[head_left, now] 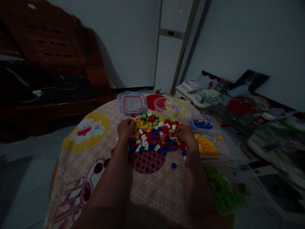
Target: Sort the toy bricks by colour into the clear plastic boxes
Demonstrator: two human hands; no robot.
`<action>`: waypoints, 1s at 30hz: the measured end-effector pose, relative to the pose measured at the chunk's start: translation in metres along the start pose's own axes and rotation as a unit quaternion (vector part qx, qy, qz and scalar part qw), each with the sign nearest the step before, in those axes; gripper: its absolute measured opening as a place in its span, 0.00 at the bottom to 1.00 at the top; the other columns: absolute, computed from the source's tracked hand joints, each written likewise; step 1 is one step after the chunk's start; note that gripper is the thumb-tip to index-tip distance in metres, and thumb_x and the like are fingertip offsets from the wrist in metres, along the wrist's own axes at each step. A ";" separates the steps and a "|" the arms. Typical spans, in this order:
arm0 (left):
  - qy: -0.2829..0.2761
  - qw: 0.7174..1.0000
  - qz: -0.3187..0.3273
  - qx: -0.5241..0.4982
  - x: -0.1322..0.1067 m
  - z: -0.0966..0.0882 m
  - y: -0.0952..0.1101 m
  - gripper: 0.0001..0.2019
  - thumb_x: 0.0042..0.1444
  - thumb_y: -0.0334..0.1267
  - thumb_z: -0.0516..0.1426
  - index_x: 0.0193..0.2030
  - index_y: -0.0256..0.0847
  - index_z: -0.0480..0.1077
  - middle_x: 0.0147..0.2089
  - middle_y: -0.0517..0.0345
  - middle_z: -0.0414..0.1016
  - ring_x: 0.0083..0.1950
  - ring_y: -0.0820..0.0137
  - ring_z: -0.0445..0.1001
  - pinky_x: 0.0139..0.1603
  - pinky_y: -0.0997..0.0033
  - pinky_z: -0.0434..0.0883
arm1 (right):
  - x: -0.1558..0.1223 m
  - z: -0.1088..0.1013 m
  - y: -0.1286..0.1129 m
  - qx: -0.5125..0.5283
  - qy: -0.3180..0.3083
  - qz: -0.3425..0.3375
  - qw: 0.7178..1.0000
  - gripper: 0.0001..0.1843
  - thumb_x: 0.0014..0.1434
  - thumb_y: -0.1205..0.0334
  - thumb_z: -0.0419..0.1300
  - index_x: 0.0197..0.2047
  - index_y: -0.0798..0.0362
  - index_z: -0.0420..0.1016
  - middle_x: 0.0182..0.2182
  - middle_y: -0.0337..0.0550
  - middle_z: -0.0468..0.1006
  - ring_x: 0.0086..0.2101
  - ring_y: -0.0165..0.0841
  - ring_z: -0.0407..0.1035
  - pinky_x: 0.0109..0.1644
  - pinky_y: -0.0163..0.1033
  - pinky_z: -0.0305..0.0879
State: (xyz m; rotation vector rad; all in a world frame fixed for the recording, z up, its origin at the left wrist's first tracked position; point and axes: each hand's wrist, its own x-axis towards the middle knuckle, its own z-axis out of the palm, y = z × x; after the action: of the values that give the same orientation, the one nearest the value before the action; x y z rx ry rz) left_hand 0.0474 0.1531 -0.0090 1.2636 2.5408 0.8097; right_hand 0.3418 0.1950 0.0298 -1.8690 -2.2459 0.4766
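Note:
A heap of small building blocks (152, 133) in red, yellow, blue, white and green lies on the cloth-covered round table. At the heap's left edge is my left hand (126, 128), its fingers bent together next to yellow pieces; whatever they may pinch is too small to make out. My right hand (186, 133) is at the right edge, fingers curled inward near a white block (173, 128) and some yellow ones. Its fingertips are partly hidden, and I cannot make out a piece in them. A round blue piece (173, 165) lies apart on the tablecloth (152, 194).
To the right stand clear containers with blue blocks (202, 124), yellow blocks (206, 145) and green blocks (224, 187). A blue-rimmed lidded box (132, 103) and a clear round tub (163, 106) are behind the heap. A cluttered glass table (219, 111) adjoins at right; a wooden bench (54, 63) is at left.

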 end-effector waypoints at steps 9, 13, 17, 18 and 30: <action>0.005 1.000 0.002 0.003 0.002 0.002 -0.001 0.21 0.60 0.45 0.52 0.51 0.42 0.81 0.51 0.48 0.82 0.49 0.58 0.78 0.43 0.67 0.68 | 0.002 -0.001 0.002 0.120 0.023 0.015 0.992 0.10 0.57 0.63 0.63 0.25 0.56 0.80 0.20 0.44 0.78 0.24 0.33 0.74 0.31 0.33 0.66; 0.009 1.000 0.005 0.000 0.002 0.002 -0.002 0.20 0.60 0.45 0.52 0.51 0.42 0.81 0.49 0.49 0.83 0.47 0.59 0.78 0.42 0.67 0.67 | 0.005 0.000 0.004 0.250 0.080 0.037 0.964 0.11 0.57 0.63 0.59 0.25 0.56 0.76 0.17 0.39 0.75 0.18 0.30 0.71 0.24 0.31 0.64; 0.011 1.000 0.009 -0.005 0.002 0.003 -0.003 0.21 0.59 0.45 0.52 0.51 0.42 0.81 0.49 0.48 0.83 0.47 0.59 0.77 0.41 0.67 0.67 | 0.008 0.002 0.005 0.396 0.159 0.069 0.902 0.07 0.53 0.62 0.61 0.26 0.55 0.73 0.16 0.37 0.73 0.15 0.29 0.68 0.17 0.30 0.62; 0.011 1.000 0.009 -0.005 0.002 0.003 -0.003 0.21 0.59 0.45 0.52 0.51 0.42 0.81 0.49 0.48 0.83 0.47 0.58 0.77 0.41 0.67 0.67 | 0.009 0.003 0.005 0.430 0.180 0.082 0.881 0.07 0.53 0.62 0.61 0.26 0.55 0.72 0.16 0.36 0.73 0.15 0.29 0.68 0.16 0.30 0.62; 0.005 1.000 0.002 -0.001 0.000 0.000 0.000 0.21 0.60 0.45 0.51 0.52 0.42 0.81 0.49 0.48 0.83 0.48 0.58 0.78 0.43 0.67 0.68 | 0.028 0.009 0.023 0.635 0.440 0.168 0.612 0.19 0.55 0.65 0.56 0.51 0.54 0.69 0.40 0.44 0.80 0.40 0.32 0.79 0.44 0.41 0.80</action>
State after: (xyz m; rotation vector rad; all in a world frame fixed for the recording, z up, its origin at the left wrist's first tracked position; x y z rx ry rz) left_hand 0.0478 0.1529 -0.0090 1.2675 2.5448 0.8221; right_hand 0.3549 0.2250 0.0111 -1.1414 -0.4682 0.6889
